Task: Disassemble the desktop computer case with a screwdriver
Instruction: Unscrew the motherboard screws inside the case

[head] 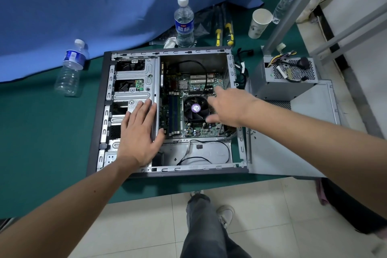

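Observation:
An opened desktop computer case [98, 111] lies on its side on the green table. My left hand [138, 132] presses flat, fingers straight, on the metal drive cage [129, 81]. My right hand [228, 104] reaches over the motherboard [199, 86], fingers spread around the right side of the CPU cooler fan [194, 108], holding nothing that I can see. The removed power supply [291, 73] rests on the detached side panel [303, 132] to the right. Two yellow-handled screwdrivers [224, 31] lie behind the case.
A standing water bottle [184, 21] and a paper cup [259, 23] are behind the case. An empty bottle [71, 69] lies at the left. Blue cloth [104, 6] covers the table's back. A grey metal frame [293, 6] rises at the right. The table edge runs below the case.

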Action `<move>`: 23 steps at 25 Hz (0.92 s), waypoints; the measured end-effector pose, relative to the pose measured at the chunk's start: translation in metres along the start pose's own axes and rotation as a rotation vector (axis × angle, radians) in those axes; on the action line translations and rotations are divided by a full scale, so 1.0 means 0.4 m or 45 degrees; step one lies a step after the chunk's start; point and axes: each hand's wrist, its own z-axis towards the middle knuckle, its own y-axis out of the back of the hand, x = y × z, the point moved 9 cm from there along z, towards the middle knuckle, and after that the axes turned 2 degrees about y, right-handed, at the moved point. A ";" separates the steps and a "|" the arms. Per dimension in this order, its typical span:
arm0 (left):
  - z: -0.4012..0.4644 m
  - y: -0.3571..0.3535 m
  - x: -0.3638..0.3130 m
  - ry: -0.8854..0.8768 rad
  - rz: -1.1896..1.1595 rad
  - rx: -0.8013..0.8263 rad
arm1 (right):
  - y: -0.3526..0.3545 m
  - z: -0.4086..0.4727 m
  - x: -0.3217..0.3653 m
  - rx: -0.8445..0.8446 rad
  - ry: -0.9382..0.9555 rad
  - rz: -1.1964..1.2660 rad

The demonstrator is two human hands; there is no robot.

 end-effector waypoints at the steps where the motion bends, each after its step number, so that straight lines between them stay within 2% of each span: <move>1: 0.000 0.000 0.000 0.001 0.002 0.000 | 0.002 0.002 0.000 -0.033 -0.019 -0.063; 3: 0.000 0.002 -0.001 0.000 0.006 -0.004 | 0.021 0.001 0.027 -0.135 0.104 -0.081; 5: 0.000 0.001 -0.001 -0.001 0.005 -0.005 | 0.031 -0.003 0.041 -0.138 0.244 0.047; 7: -0.002 0.001 -0.001 0.001 0.003 -0.001 | 0.026 -0.006 0.039 -0.074 0.207 0.104; 10: -0.001 0.004 -0.001 0.002 0.002 -0.002 | 0.016 -0.006 0.008 -0.082 -0.016 -0.043; 13: 0.000 0.003 -0.003 0.004 0.001 0.001 | 0.026 -0.007 0.020 -0.165 0.116 0.001; 15: 0.000 0.001 -0.001 0.009 0.004 0.006 | 0.021 -0.015 0.024 -0.058 0.210 0.173; 17: 0.000 -0.001 0.001 0.011 0.006 0.012 | 0.014 -0.020 0.026 -0.011 0.153 0.167; 20: -0.001 -0.002 0.001 0.014 0.000 0.020 | 0.006 -0.014 0.011 -0.027 -0.017 -0.030; 23: -0.001 -0.002 -0.001 0.018 -0.011 0.032 | 0.027 -0.010 0.041 -0.103 0.127 0.036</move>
